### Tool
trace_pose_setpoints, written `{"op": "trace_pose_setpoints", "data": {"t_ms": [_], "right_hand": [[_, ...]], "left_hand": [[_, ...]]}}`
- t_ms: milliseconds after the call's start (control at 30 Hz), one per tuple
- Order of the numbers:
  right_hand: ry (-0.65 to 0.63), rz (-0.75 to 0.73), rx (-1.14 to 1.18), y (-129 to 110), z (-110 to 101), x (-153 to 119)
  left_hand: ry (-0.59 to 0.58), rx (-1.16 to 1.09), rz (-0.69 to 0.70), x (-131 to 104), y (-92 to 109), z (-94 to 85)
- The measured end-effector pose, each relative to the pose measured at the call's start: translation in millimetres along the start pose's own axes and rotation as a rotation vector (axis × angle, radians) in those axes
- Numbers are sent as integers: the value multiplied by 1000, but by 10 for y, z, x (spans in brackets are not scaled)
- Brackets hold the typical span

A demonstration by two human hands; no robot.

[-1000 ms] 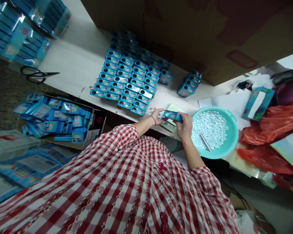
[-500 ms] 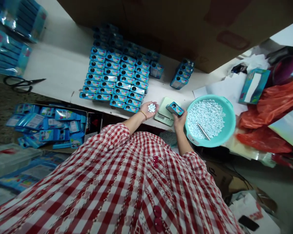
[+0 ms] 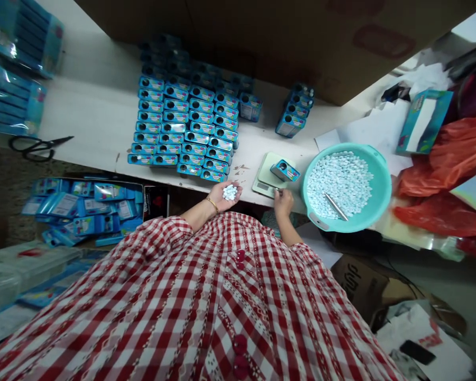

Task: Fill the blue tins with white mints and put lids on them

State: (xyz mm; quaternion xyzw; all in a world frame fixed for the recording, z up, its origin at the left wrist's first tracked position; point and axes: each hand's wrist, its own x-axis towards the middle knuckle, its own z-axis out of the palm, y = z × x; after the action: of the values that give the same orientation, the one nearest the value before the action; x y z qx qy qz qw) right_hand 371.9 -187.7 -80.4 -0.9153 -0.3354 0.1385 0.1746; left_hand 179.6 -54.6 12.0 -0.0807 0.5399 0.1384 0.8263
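My left hand (image 3: 221, 199) is palm up at the table's front edge, cupped round a small heap of pale candies (image 3: 230, 192). On the pale green scale (image 3: 266, 172) stands a blue box (image 3: 285, 171), which no hand touches. My right hand (image 3: 283, 203) is at the scale's front right corner, its fingers curled in near the display; whatever they may hold is too small to make out. Right of it, a turquoise basin (image 3: 382, 182) holds many pale candies with a metal scoop (image 3: 336, 207) lying on them.
Rows of blue boxes (image 3: 174, 137) stand left of the scale, a short row (image 3: 290, 124) behind it. Scissors (image 3: 39, 148) lie at the far left. A carton of blue packs (image 3: 77, 211) is below the table edge. A large cardboard box (image 3: 262, 37) borders the back.
My right hand has let go of the blue box, now on the scale, and moved down to the scale's front corner. My left hand has moved left and toward my body with the candies.
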Motion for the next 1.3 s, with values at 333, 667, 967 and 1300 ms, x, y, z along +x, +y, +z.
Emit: {"op": "trace_pose_setpoints", "data": {"t_ms": [333,667,967,1300], "right_hand": [[-23,57,-82,-118,-37,-36],[170,-147,144,-224,-482,-57],[288,-430,97,-508,-830,362],[-166,-828,-24,-934,-848,-360]], "left_hand": [[28,18,-12,-53,-51,-62],[12,26,-29,-6,-103,-1],[4,29,-21,22,-125,24],[-134,29,-72,-19,-157,22]]}}
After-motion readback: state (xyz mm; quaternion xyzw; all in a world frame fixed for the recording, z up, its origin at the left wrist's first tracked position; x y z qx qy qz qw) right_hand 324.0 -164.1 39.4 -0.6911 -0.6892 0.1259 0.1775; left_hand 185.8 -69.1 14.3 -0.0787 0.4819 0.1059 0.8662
